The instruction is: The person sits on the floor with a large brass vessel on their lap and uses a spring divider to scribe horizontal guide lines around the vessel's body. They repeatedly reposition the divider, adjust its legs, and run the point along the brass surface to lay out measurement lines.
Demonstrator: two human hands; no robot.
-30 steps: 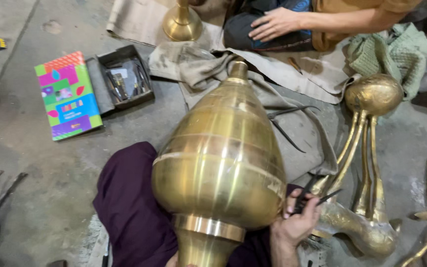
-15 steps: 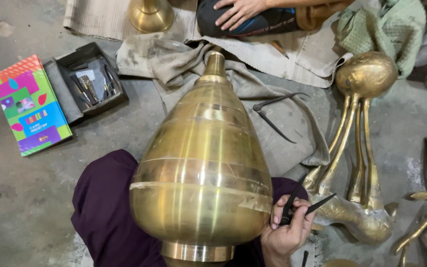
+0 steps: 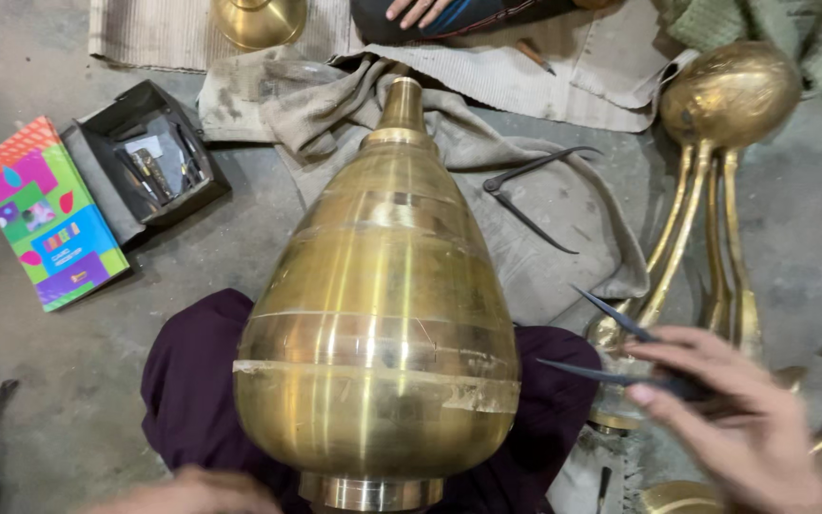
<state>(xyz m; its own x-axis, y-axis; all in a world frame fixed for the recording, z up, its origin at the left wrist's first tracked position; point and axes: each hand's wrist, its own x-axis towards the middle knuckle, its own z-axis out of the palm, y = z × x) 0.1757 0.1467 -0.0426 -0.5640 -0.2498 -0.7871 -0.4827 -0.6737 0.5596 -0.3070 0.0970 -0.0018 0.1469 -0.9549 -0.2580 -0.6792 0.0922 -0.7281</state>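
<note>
Gripping dark pointed metal dividers (image 3: 620,347), the right hand (image 3: 730,419) should, I judge, steady both tips before meeting the large teardrop-shaped brass vessel (image 3: 382,324).

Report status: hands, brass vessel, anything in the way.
Right hand holds dark divider, points open. Left hand at brass vessel base. Vessel rests on lap. Second divider lies on cloth beyond.
</note>
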